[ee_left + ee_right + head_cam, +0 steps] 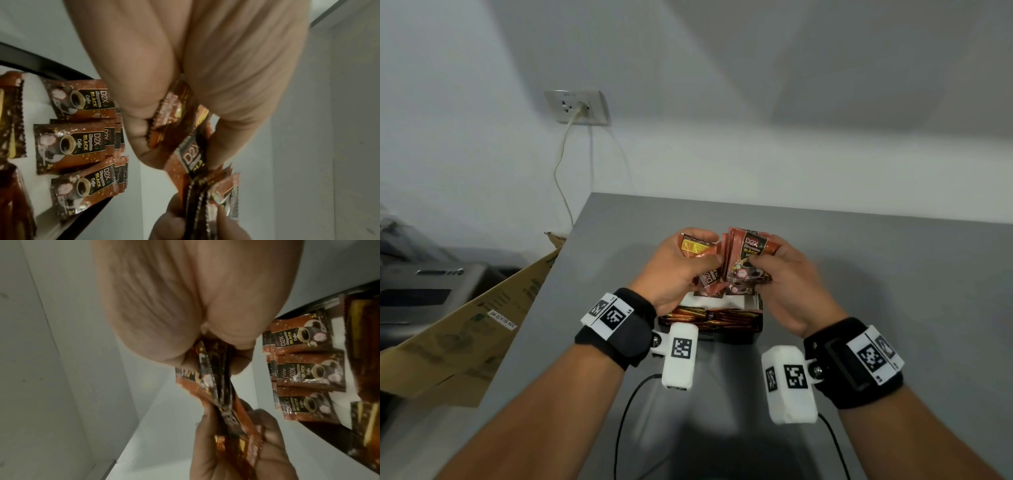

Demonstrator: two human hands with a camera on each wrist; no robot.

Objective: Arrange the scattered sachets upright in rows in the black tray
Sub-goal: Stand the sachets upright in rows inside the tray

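- Our left hand (678, 265) hangs above the far left of the black tray (753, 334), its fingers (139, 129) curled tight round a few sachets (693, 249); one shows its yellow-printed back, lying flat and pointing left.
- Between the hands, the left bundle's right edge touches the right bundle's left edge, so the two lots meet over the far part of the tray.
- Our right hand (784, 277) pinches a thicker stack of sachets (748, 260), thumb on the printed front and fingers (240, 363) behind; the stack stands roughly upright, long axis running near to far, the top leaning away.
- Straight below both hands, on the grey desk (893, 274), the tray already carries sachets: a row of sachets (717, 315) packed on edge at the near side, and standing sachets (72, 146) at the white far end.
- We judge the right hand nearer to placing: its stack already stands upright and need only go down, while the left bundle must first turn upright.
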